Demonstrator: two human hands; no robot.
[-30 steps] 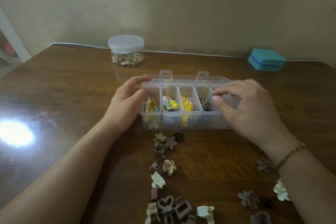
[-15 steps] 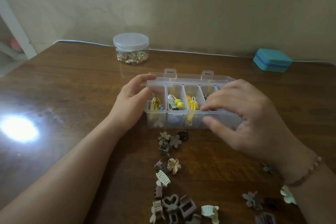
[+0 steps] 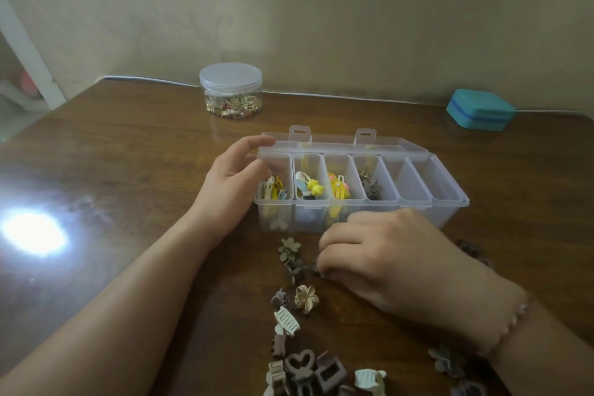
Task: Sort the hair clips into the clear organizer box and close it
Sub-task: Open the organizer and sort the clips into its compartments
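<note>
step: sorting, pick-up judged underway | organizer box (image 3: 360, 209) steadied at its left end by left hand (image 3: 233, 185), fingers relaxed | right hand (image 3: 382, 262) in front of box, fingers curled over brown flower clip (image 3: 294, 268), grasp cannot be told | next: lift to fourth compartment

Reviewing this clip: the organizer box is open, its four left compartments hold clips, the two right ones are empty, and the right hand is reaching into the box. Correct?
Not quite. In the head view the right hand is not in the organizer box; it is down on the table in front of it, among the loose hair clips. The rest stands: box open, four left compartments filled, two right ones empty.
</note>
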